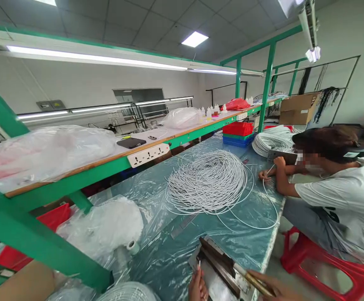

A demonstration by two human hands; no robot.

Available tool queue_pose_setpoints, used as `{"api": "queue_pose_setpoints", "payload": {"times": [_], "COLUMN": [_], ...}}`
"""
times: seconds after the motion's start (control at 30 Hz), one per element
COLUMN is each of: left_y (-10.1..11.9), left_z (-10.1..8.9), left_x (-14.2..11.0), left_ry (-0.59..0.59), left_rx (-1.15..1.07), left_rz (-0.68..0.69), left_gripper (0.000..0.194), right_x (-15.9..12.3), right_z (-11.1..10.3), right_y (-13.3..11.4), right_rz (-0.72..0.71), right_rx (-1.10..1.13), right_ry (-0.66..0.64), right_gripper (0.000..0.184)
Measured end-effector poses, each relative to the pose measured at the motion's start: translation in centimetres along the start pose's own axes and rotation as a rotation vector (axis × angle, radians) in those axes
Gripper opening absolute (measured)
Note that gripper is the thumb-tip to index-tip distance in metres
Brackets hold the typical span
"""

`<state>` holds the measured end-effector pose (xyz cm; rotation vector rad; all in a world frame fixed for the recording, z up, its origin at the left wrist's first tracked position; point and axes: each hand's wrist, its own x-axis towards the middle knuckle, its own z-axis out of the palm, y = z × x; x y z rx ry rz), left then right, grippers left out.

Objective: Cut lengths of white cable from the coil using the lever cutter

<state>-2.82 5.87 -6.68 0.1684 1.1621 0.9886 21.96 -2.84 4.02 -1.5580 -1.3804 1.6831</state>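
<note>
At the six o'clock edge of the view, on a bench covered in clear plastic sheet (pixel 169 251), a metal cutting jig (pixel 219 267) is seen lying on its plate. The left hand (pixel 197 286) is held just at the jig's seven o'clock corner, its fingers pressed together on a short white wire end (pixel 199 264) that stands up from the pinch. The right hand (pixel 273 288) is laid at the jig's four o'clock side, closed around the brass-coloured lever handle (pixel 255 282); only part of this hand is shown, so how tightly it is closed cannot be told.

Toward twelve o'clock from the jig, well apart from it, a large loose coil of white wire (pixel 208 182) is spread on the sheet, with single strands trailing off toward four o'clock. At two o'clock a co-worker in a white shirt (pixel 345 200) is seated on a red stool (pixel 323 261), leaning over the bench edge with both hands on a strand. Beyond, a second white coil (pixel 271 140) and stacked red, green and blue trays (pixel 238 133) are found. At nine o'clock a green shelf frame (pixel 44 242) carries bagged goods and a white socket strip (pixel 147 154).
</note>
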Motion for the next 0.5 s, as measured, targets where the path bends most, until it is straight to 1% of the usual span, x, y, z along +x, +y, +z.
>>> {"api": "queue_pose_setpoints", "payload": {"times": [0.03, 0.1, 0.17, 0.23, 0.3, 0.37, 0.43, 0.5], "left_y": [0.6, 1.6, 2.5, 3.1, 3.5, 3.6, 3.5, 3.4], "left_z": [0.4, 1.3, 2.0, 2.2, 2.0, 1.4, 0.8, 0.3], "left_x": [-1.0, -2.9, -4.4, -5.3, -5.7, -5.9, -6.2, -6.5], "left_ry": [0.014, 0.016, -0.021, -0.077, -0.145, -0.219, -0.257, -0.251], "left_rx": [-0.062, -0.15, -0.185, -0.188, -0.18, -0.19, -0.212, -0.227], "left_rz": [0.004, 0.014, 0.016, 0.031, 0.047, 0.088, 0.133, 0.167], "left_gripper": [0.04, 0.041, 0.043, 0.044, 0.043, 0.045, 0.05, 0.053], "right_x": [-0.2, 0.1, 1.7, 4.5, 7.9, 11.5, 14.9, 17.8], "right_z": [-0.5, -1.3, -1.7, -1.5, -0.8, 0.3, 1.6, 2.9], "right_y": [-1.9, -5.8, -9.3, -12.3, -14.8, -16.9, -18.6, -20.0], "right_rz": [-0.002, -0.022, -0.086, -0.187, -0.295, -0.357, -0.343, -0.295], "right_rx": [0.058, 0.187, 0.299, 0.371, 0.399, 0.383, 0.351, 0.327], "right_ry": [-0.056, -0.175, -0.285, -0.35, -0.358, -0.335, -0.287, -0.216], "right_gripper": [0.079, 0.087, 0.087, 0.084, 0.085, 0.087, 0.083, 0.073]}}
